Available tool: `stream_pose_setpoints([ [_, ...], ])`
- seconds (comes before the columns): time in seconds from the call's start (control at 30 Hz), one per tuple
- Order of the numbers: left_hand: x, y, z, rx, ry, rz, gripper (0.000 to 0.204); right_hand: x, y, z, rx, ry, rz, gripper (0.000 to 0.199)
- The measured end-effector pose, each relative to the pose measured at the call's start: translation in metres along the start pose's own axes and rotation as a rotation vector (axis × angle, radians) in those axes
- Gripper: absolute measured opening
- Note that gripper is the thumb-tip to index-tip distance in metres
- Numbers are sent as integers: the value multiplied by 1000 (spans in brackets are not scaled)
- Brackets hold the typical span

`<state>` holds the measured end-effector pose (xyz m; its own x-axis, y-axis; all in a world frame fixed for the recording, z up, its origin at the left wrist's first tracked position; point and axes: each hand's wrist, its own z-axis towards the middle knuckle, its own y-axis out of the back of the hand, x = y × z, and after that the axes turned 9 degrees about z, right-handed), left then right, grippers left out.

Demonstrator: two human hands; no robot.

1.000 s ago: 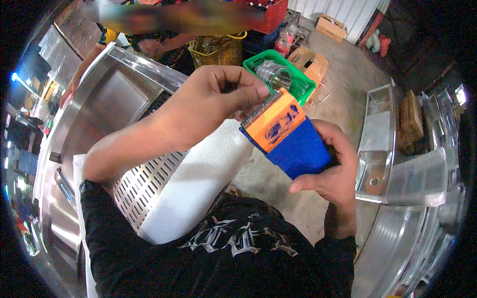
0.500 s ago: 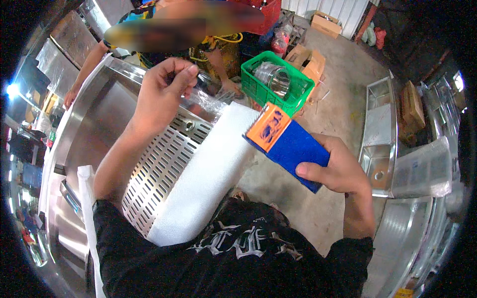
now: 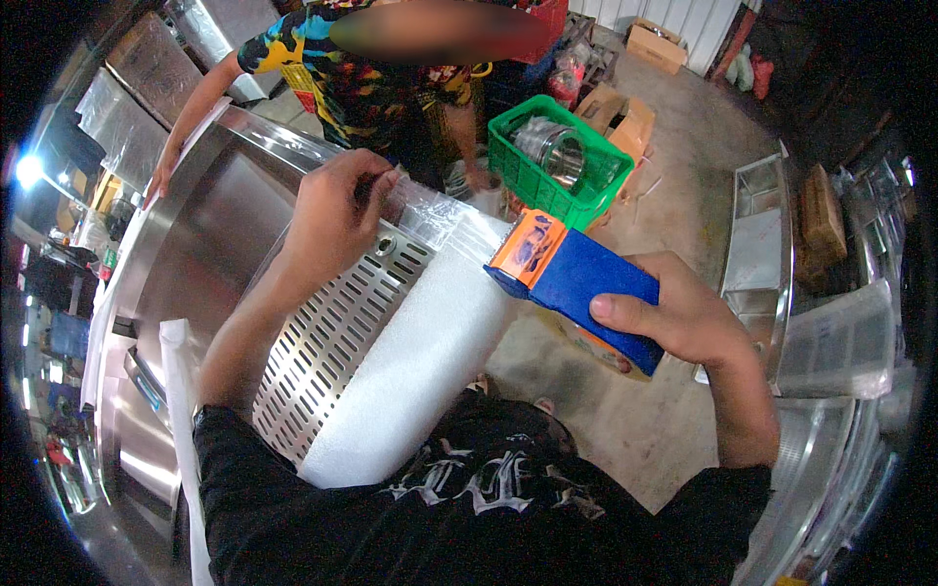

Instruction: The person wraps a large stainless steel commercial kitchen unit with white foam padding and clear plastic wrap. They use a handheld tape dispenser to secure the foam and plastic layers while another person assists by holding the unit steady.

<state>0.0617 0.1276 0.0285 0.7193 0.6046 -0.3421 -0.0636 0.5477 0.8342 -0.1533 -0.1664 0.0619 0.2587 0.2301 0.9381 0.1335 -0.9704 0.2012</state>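
A second ago your left hand (image 3: 337, 220) was at the toothed edge of the tape dispenser (image 3: 601, 278); now the two are well apart, the left hand left of the frame's centre and above its middle. A clear strip (image 3: 445, 217) shows plainly across the gap. My reading: a length of tape has been drawn out and is not yet cut free.

Dispenser: right of centre in the frame, held in the air. Your right hand (image 3: 689, 308) is wrapped round its blue rear end, thumb along the upper face. Left grip: fingertips pinched together on the strip's far end.

Pointing: the orange head (image 3: 529, 248) faces upper left, toward your left hand; the blue body trails to the lower right. Long axis slants down from left to right, and the strip follows nearly the same line. The dispenser has also tipped since half a second ago, so more of its orange-edged underside shows.

Below the strip, in the centre of the frame: white foam (image 3: 420, 361) beside a slotted metal panel (image 3: 337, 337). From here you cannot tell whether the strip touches either. Green crate (image 3: 532, 186) beyond, upper right of centre.
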Motion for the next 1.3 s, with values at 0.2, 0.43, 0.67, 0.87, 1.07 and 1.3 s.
stream_pose_setpoints([
  [0.2, -3, -6, -3, 73, -41, 165, 18, 21, 4, 4, 36, -84, -52, 63],
  [0.43, 3, -7, 2, 39, -396, 169, 51, 27, 6, 8, 60, 23, -107, 58],
  [0.67, -18, -16, -8, 438, -611, 104, 76, 9, 10, 5, 104, -136, 11, 57],
  [0.87, -22, -17, -8, 469, -601, 126, 80, -54, 29, -18, 146, -156, 57, 55],
  [1.07, -23, -17, -10, 497, -583, 156, 81, -157, -6, 18, 130, 158, 237, 58],
  [1.3, -25, -15, -10, 542, -554, 154, 85, -189, -35, 51, 146, 137, 282, 65],
])
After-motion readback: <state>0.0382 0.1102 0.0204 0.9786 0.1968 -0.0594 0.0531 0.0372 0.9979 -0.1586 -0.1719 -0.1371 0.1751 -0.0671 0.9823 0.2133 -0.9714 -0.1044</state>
